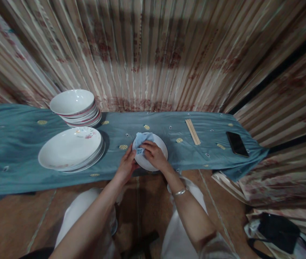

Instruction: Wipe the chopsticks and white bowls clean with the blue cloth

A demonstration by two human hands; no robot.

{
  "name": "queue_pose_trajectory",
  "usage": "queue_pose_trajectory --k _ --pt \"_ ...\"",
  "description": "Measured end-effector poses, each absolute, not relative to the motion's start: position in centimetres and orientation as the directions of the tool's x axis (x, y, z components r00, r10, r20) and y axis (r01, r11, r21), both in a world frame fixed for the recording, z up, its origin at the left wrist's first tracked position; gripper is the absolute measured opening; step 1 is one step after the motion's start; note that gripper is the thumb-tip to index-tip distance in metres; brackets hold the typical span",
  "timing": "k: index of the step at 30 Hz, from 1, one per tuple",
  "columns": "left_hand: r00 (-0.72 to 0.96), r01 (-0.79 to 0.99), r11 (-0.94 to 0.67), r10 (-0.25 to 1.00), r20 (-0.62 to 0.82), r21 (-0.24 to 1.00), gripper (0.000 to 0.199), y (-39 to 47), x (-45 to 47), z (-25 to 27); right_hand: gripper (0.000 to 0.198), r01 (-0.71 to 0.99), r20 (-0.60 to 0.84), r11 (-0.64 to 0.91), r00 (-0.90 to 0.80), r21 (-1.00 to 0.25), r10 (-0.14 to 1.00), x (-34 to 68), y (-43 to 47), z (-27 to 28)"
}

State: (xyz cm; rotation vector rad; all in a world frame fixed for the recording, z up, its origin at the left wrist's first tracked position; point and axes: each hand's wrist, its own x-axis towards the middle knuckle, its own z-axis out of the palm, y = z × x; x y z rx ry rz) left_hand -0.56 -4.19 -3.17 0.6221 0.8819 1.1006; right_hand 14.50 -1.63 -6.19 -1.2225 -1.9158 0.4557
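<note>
Apparent wiping step: at the near edge of the bench (115,131), the left hand (127,159) grips a plate (146,163); the right hand (153,153) holds a cloth (143,138) against it. The next stroke would need steady support.

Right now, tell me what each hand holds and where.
Left hand: the plate, by its left rim. Right hand: the cloth, by its lower right part.

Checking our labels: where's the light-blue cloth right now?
In the head view, the light-blue cloth lies on the round white dark-rimmed plate, toward its upper-left edge, partly under the person's right hand.
</note>
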Motion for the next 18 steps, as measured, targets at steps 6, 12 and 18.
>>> queue_pose_trajectory --k 6,12,18 --pt "0.187 -0.488 0.352 0.936 -0.297 0.799 0.065 -4.1 -0.5 -3.3 0.032 0.461 0.382 0.474 -0.282 -0.751 0.88 14.6 -3.2 -5.4" --pt "0.174 -0.475 0.354 0.935 -0.308 0.806 0.066 -4.0 -0.5 -3.4 0.03 0.453 0.272 0.409 -0.339 -0.792 0.901 15.5 -4.8 -4.6" --pt "0.175 -0.468 0.353 0.936 -0.306 0.81 0.066 -4.0 -0.5 -3.2 0.029 0.489 0.195 0.369 -0.37 -0.79 0.908 16.7 -5.8 -4.0"
